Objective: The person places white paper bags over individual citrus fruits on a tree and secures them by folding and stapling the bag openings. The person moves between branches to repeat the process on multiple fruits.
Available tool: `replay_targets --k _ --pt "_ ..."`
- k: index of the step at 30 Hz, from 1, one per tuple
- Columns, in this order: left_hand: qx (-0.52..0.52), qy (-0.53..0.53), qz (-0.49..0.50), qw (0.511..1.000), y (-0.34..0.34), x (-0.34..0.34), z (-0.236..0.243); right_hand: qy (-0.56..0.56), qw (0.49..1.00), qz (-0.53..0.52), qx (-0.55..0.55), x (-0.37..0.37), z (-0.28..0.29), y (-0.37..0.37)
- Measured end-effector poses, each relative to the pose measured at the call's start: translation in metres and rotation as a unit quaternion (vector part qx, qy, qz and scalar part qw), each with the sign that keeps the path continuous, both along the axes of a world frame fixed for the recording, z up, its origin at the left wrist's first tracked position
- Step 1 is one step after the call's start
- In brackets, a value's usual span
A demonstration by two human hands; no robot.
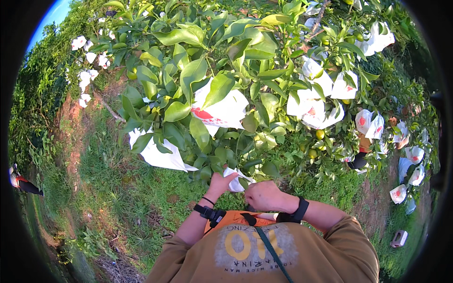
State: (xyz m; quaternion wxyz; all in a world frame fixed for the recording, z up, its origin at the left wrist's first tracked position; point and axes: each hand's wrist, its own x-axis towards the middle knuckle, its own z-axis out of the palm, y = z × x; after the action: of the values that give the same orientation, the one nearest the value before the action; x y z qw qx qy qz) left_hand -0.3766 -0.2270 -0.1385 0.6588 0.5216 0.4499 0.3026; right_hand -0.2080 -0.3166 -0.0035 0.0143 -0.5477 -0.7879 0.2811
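My left hand (pixel 220 184) is closed on a small white paper bag (pixel 237 178) low among the citrus leaves (pixel 198 132) at the middle of the view. My right hand (pixel 264 195) is curled just right of that bag; what its fingers hold is hidden. An orange pouch (pixel 222 218) hangs at my front below both hands. Larger white bags with red print (pixel 219 106) sit in the foliage above, and another white bag (pixel 159 154) is up to the left.
More bagged branches (pixel 323 85) and yellow-green fruit (pixel 320 134) fill the right. A person (pixel 26 185) is at the far left edge; another (pixel 361 158) is partly behind foliage at right. Grass (pixel 111 170) and red soil lie below. A pale block (pixel 398 239) lies lower right.
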Motion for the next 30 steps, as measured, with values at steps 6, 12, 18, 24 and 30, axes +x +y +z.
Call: replay_targets --k 6,12,18,24,30 --pt "0.046 0.080 -0.046 0.995 -0.003 -0.010 0.024 0.104 0.993 -0.026 0.057 0.006 0.044 0.005" --pt "0.004 -0.126 -0.049 0.991 0.011 -0.010 -0.004 0.007 0.962 -0.267 0.057 -0.039 0.025 0.062" --pt "0.004 -0.228 -0.053 0.972 0.024 -0.013 -0.026 0.460 0.733 -0.458 -0.202 -0.039 -0.028 0.096" --pt "0.054 -0.160 -0.058 0.984 0.024 -0.010 -0.026 0.661 0.601 -0.378 -0.243 -0.015 -0.020 0.092" --pt "0.008 -0.083 -0.012 0.996 0.022 -0.012 -0.009 0.285 0.909 -0.302 -0.028 0.008 -0.027 0.067"
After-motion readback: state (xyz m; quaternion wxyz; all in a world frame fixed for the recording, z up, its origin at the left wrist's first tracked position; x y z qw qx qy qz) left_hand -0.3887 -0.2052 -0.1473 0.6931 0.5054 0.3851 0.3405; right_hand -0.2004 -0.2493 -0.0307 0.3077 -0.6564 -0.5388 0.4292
